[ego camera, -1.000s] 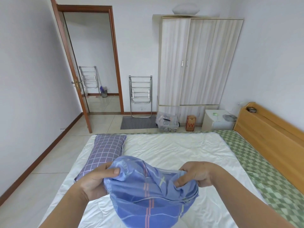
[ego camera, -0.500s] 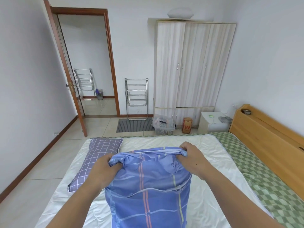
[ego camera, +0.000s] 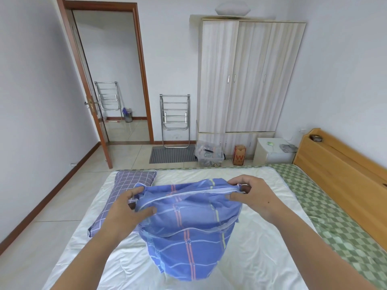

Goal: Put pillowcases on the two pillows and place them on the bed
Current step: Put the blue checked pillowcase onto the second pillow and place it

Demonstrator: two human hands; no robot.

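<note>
I hold a pillow in a blue pillowcase (ego camera: 188, 231) with pink and white stripes upright above the bed (ego camera: 261, 206). My left hand (ego camera: 127, 208) grips the left end of its open top edge, where a white zipper band shows. My right hand (ego camera: 251, 193) pinches the right end of that edge. A second pillow in a purple checked pillowcase (ego camera: 125, 187) lies flat on the white sheet to the left, partly behind my left hand.
A wooden headboard (ego camera: 339, 174) runs along the right, with a green checked cover (ego camera: 326, 218) beside it. Beyond the bed stand a wardrobe (ego camera: 247, 78), a white nightstand (ego camera: 272, 151), a clear storage box (ego camera: 209, 153) and a folded metal rack (ego camera: 174, 120). An open door (ego camera: 83, 86) is at the left.
The bunched blue pillowcase has been pulled up and spread over the pillow. My hands have moved apart to the two ends of its open edge, and the view has shifted a little.
</note>
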